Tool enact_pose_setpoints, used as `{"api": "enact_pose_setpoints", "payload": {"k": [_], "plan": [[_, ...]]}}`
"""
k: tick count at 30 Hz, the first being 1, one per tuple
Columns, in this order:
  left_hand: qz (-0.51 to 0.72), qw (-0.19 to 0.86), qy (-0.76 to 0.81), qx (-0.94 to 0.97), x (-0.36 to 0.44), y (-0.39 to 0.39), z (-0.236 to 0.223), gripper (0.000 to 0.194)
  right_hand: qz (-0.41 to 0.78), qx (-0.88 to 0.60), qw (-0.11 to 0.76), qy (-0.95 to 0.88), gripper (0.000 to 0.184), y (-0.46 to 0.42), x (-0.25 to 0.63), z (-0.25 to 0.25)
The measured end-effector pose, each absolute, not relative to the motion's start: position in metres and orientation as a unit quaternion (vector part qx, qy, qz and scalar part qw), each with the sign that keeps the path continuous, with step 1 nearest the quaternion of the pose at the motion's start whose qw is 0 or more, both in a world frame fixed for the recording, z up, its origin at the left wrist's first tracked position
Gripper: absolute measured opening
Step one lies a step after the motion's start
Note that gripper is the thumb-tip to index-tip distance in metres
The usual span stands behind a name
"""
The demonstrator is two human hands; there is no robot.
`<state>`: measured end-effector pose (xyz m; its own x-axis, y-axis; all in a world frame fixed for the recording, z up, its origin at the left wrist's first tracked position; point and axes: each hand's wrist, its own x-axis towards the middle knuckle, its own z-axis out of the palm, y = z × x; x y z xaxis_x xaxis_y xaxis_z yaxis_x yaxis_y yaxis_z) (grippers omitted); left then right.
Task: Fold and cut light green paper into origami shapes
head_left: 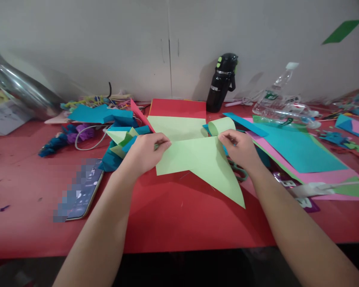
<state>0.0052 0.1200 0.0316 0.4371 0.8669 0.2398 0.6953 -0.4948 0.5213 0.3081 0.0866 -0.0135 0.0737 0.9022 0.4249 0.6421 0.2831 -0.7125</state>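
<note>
A light green sheet of paper (194,153) with a notch in its near edge is stretched between my hands, just above the red table (167,223). My left hand (146,153) pinches its upper left corner. At the upper right, my right hand (239,149) pinches the other end. One pointed flap hangs toward me on the right side. Behind my right hand a light green strip curls into a roll (224,126); whether it joins the sheet I cannot tell. Scissors (239,171) lie partly hidden under the paper and my right hand.
Light green (176,126) and red sheets (179,108) lie behind. A black bottle (219,85) stands against the cabinet. Clear plastic bottles (275,93) and blue paper (311,147) are on the right, with a white cable (314,189). A phone (86,191) and folded blue paper (110,157) lie left.
</note>
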Motion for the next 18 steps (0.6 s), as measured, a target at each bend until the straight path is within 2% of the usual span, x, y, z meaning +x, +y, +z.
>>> {"api": "enact_pose_setpoints", "payload": {"k": [4, 7, 10, 15, 18], "plan": [[0.218, 0.166, 0.49, 0.827, -0.002, 0.125, 0.034, 0.022, 0.201, -0.597, 0.381, -0.677, 0.023, 0.087, 0.308, -0.016], [0.202, 0.161, 0.495, 0.829, -0.005, 0.126, 0.035, 0.021, 0.202, -0.596, 0.394, -0.67, 0.019, 0.083, 0.304, -0.012], [0.185, 0.204, 0.458, 0.845, 0.002, 0.121, 0.033, 0.022, 0.211, -0.551, 0.392, -0.706, 0.02, 0.075, 0.289, -0.006], [0.137, 0.274, 0.375, 0.875, 0.027, 0.105, 0.029, 0.027, 0.358, -0.449, 0.313, -0.757, 0.018, 0.062, 0.253, -0.004], [0.117, 0.284, 0.361, 0.881, 0.037, 0.099, 0.029, 0.028, 0.4, -0.432, 0.306, -0.748, 0.014, 0.061, 0.245, -0.008]]}}
